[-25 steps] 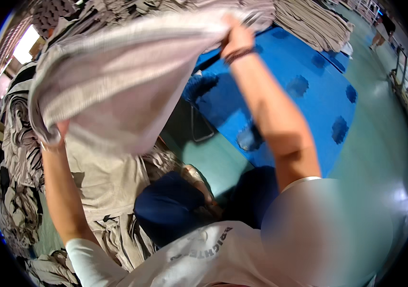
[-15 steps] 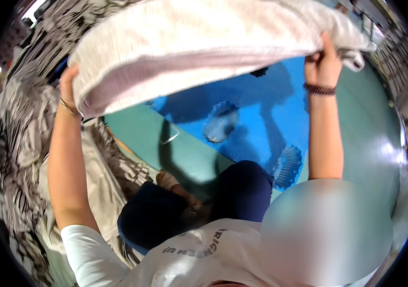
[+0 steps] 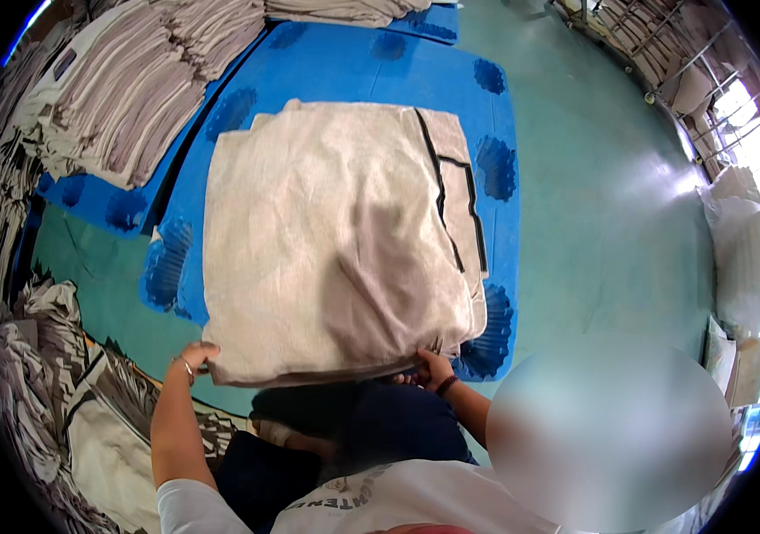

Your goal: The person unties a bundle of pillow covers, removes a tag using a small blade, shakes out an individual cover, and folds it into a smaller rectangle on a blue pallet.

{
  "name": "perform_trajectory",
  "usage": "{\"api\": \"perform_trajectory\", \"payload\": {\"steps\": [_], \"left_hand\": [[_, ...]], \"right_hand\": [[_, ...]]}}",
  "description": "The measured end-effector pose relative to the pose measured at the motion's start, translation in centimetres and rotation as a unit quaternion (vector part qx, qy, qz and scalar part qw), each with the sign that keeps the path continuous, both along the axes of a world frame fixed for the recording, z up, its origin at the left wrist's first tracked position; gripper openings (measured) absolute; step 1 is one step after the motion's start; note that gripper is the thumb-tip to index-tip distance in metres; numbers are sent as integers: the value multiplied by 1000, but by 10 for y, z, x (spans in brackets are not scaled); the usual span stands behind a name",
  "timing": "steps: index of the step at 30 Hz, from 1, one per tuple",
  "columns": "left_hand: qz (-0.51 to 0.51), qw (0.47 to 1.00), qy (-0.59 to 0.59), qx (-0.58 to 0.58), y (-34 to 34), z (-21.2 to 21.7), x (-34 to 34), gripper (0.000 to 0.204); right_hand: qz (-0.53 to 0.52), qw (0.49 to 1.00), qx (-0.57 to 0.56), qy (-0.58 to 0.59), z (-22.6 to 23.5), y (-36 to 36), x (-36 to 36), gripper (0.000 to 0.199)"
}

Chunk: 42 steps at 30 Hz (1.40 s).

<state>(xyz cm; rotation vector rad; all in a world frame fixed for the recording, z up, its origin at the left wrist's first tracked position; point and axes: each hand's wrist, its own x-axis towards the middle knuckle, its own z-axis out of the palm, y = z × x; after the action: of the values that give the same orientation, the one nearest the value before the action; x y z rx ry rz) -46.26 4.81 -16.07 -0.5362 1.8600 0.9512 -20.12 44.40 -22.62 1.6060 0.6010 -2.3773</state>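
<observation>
Fabric [image 3: 309,231], beige, squarish, is overlying a blue plastic pallet [image 3: 335,62], left hand [image 3: 198,356] and right hand [image 3: 434,368] pinching its edge, seemingly for tautness.

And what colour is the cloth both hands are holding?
The cloth is light beige, darker where shadowed; best seen in the head view.
</observation>
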Motion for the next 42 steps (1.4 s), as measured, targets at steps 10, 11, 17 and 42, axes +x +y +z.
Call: {"api": "perform_trajectory", "payload": {"steps": [10, 11, 17, 42], "left_hand": [[103, 952, 259, 127, 39, -35, -67, 42], [-5, 929, 370, -5, 18, -42, -92, 42], [-44, 878, 427, -211, -4, 29, -48, 55], [189, 902, -34, 387, 207, -63, 186, 20]], "right_hand": [[82, 979, 155, -108, 4, 9, -64, 23], [108, 972, 166, -124, 1, 0, -72, 22], [499, 820, 226, 168, 19, 9, -43, 42], [284, 736, 564, 243, 22, 12, 9, 23]]}}
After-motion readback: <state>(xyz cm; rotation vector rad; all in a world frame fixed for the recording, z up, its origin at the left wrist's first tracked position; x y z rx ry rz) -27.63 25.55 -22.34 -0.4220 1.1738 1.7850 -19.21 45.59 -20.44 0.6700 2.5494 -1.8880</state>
